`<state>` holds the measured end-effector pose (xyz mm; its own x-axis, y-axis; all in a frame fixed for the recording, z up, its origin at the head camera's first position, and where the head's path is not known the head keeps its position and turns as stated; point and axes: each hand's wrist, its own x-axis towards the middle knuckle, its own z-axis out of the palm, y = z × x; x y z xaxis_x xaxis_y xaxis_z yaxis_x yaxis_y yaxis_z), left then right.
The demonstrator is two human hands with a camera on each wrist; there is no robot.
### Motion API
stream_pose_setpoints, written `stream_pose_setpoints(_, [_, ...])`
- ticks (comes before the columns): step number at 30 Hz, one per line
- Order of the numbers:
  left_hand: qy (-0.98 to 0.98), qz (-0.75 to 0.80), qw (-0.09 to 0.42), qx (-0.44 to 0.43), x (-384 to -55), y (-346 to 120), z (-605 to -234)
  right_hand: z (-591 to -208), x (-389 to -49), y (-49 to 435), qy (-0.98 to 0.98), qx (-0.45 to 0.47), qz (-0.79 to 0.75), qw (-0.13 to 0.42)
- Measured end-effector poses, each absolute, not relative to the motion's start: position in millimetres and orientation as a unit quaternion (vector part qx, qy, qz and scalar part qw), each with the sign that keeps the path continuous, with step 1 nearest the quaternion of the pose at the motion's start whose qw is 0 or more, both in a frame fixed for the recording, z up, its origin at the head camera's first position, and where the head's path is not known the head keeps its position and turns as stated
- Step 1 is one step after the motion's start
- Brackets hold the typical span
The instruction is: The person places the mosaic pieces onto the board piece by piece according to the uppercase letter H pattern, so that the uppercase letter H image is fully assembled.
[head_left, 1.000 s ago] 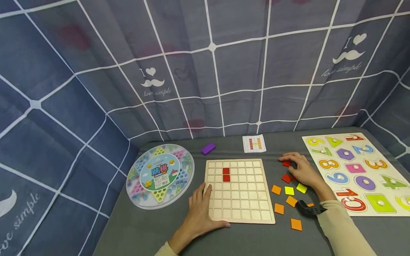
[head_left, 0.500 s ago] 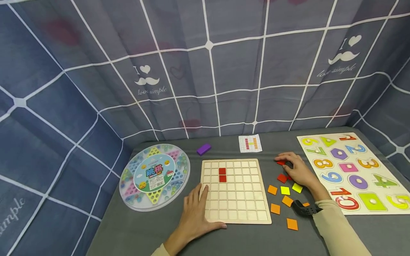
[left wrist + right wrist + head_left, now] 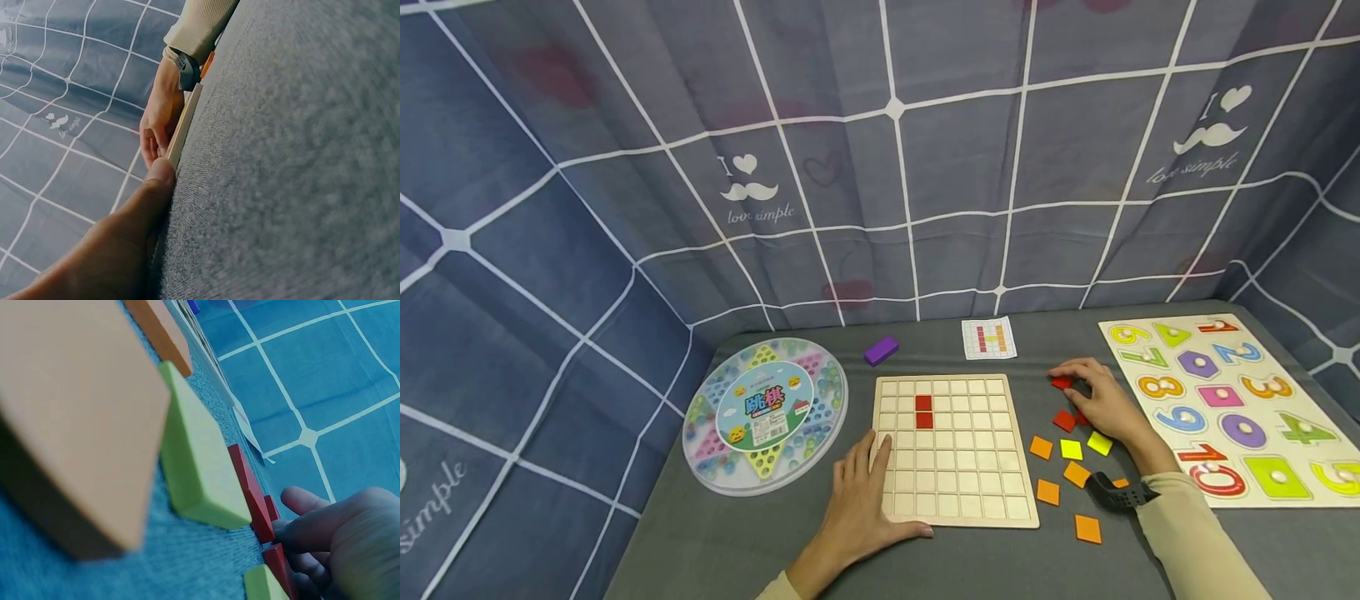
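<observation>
A square wooden grid board [image 3: 955, 450] lies flat on the grey cloth. Two red tiles [image 3: 923, 412] sit in its cells, one above the other. My left hand [image 3: 859, 500] rests at the board's near-left corner, its fingers along the left side and its thumb by the near edge. In the left wrist view that thumb [image 3: 162, 172] touches the board's edge. To the right of the board, my right hand [image 3: 1105, 404] holds a red tile [image 3: 1061, 382] between thumb and fingers, down at the cloth. More red tiles [image 3: 251, 494] lie close to it, partly hidden by the hand.
Orange tiles [image 3: 1048, 492] and yellow-green tiles [image 3: 1071, 450] lie loose right of the board. A card with a coloured grid pattern [image 3: 988, 338] and a purple block [image 3: 882, 351] are behind it. A round Chinese checkers box [image 3: 831, 433] stands left, a number puzzle board [image 3: 1157, 454] right.
The camera's view has shifted slightly. Both hands keep their places, and the tiles and board have not visibly moved.
</observation>
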<state>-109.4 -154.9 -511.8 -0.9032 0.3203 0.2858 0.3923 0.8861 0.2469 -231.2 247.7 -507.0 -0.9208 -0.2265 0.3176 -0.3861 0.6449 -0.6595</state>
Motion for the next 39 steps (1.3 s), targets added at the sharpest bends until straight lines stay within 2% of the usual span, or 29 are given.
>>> stream_pose_setpoints(12, [-0.964,-0.153,0.121,-0.181,-109.5,-155.9,-512.8,-505.7,-231.6,248.4,-0.917,0.134,0.365,0.088])
stream_pose_setpoints(39, [-0.965,-0.156,0.105,-0.182,-111.7,-156.4,-509.4,-494.4,-230.0,238.4,-0.896,0.162,0.402,0.098])
